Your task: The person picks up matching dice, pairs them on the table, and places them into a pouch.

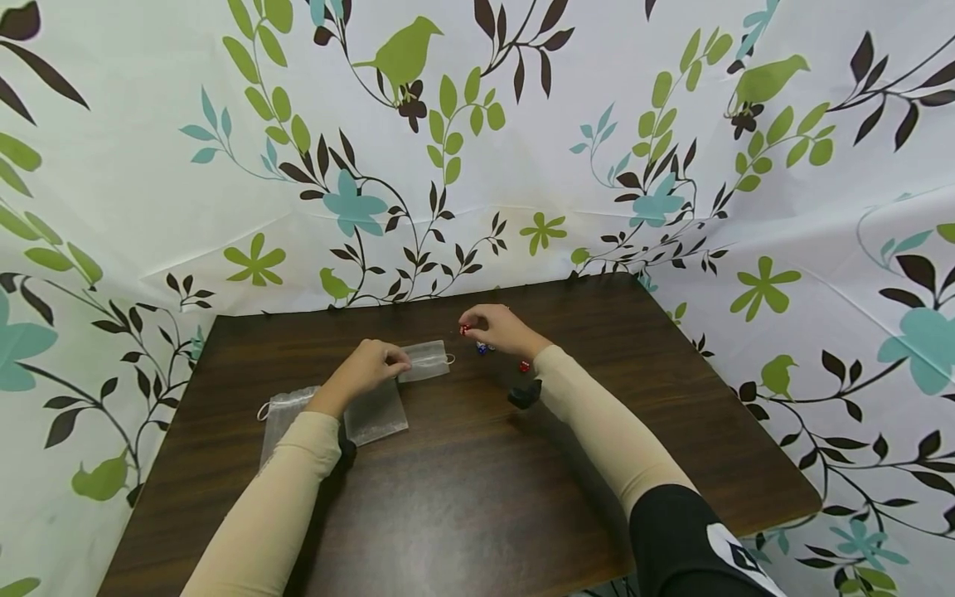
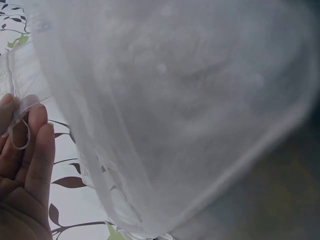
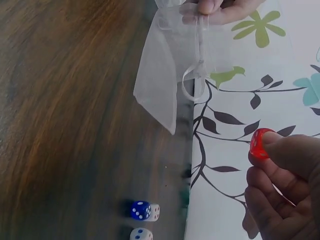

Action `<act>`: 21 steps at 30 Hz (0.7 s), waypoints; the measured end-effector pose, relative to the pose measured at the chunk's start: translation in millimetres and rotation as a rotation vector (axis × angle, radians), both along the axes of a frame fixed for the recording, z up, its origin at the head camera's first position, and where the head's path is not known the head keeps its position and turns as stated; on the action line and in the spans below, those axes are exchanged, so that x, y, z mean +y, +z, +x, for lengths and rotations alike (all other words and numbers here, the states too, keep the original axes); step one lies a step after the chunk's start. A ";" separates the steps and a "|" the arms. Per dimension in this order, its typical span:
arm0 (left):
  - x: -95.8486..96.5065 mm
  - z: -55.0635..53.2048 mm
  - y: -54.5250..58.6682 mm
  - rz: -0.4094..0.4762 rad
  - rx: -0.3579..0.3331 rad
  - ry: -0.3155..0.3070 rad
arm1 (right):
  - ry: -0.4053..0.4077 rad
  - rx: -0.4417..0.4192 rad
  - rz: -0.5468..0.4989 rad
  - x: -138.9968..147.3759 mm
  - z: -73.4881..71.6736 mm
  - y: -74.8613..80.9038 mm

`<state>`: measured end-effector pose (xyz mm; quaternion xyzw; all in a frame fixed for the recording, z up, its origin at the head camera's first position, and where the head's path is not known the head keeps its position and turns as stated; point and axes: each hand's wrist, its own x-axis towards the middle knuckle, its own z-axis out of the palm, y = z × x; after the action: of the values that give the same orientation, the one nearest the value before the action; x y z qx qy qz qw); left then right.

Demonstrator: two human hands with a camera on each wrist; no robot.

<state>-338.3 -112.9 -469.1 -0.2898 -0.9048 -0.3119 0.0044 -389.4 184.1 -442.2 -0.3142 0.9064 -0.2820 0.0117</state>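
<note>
My left hand (image 1: pixel 369 373) pinches a sheer white drawstring bag (image 1: pixel 429 365) above the table, with a thin cord loop (image 3: pixel 192 90) at its side. Another sheer panel (image 1: pixel 376 413) shows just below that hand. In the left wrist view, blurred sheer fabric (image 2: pixel 190 100) fills most of the picture. Between thumb and fingers, my right hand (image 1: pixel 501 330) holds a translucent red die (image 3: pixel 259 144), to the right of the bag. Below this hand a blue die (image 3: pixel 140 210) and white dice (image 3: pixel 142 234) lie on the table.
A second red die (image 1: pixel 525 366) lies by the right wrist. At the left, a sheer bag (image 1: pixel 287 406) with a cord loop lies partly under the left forearm. The dark wooden table (image 1: pixel 448 514) meets a leaf-patterned cloth (image 1: pixel 477 232) at its back edge.
</note>
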 end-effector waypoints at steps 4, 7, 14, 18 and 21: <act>0.7 0.3 1.3 -0.004 -0.001 -0.002 | 0.007 -0.002 0.000 -4.0 0.0 3.4; 1.5 0.7 1.8 -0.009 -0.007 -0.003 | 0.017 -0.003 0.003 -6.5 -0.2 4.9; 3.8 -0.4 0.7 -0.005 -0.006 -0.005 | 0.061 0.011 0.010 -16.1 1.1 9.2; 4.4 -1.0 1.8 -0.007 -0.016 -0.008 | 0.072 0.015 0.014 -21.0 3.1 11.6; 4.8 -1.8 2.5 -0.005 -0.025 -0.001 | 0.080 0.026 0.024 -23.9 3.9 12.3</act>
<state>-340.1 -108.1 -466.6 -0.2863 -0.9054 -0.3133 -0.0077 -385.5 160.2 -429.9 -0.3537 0.8965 -0.2663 0.0147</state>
